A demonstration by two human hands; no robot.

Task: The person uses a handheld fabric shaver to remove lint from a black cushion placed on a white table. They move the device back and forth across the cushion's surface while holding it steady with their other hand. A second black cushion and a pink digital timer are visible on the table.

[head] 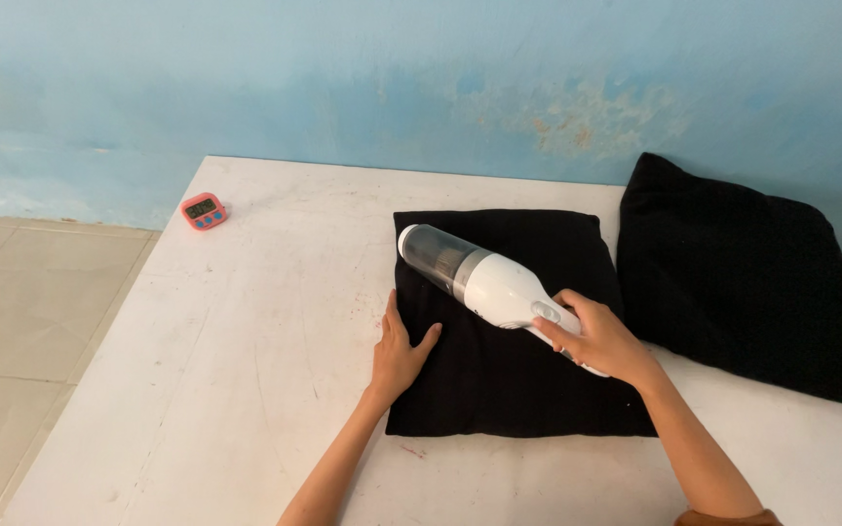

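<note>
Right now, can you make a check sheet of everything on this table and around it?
Surface: white table, scuffed and lightly marked.
Job's things: white handheld vacuum with a clear front chamber, lying tilted over a flat black cushion.
Clutter: a second, plumper black cushion at the right; a small pink timer near the far left corner.
Hands: left hand pressed flat on the flat cushion's left edge; right hand, fingers wrapped around the vacuum's handle.
Cables: nothing seen.
Surroundings: worn blue wall behind, pale tiled floor at the left, something green at the right edge, too cropped to tell.
</note>
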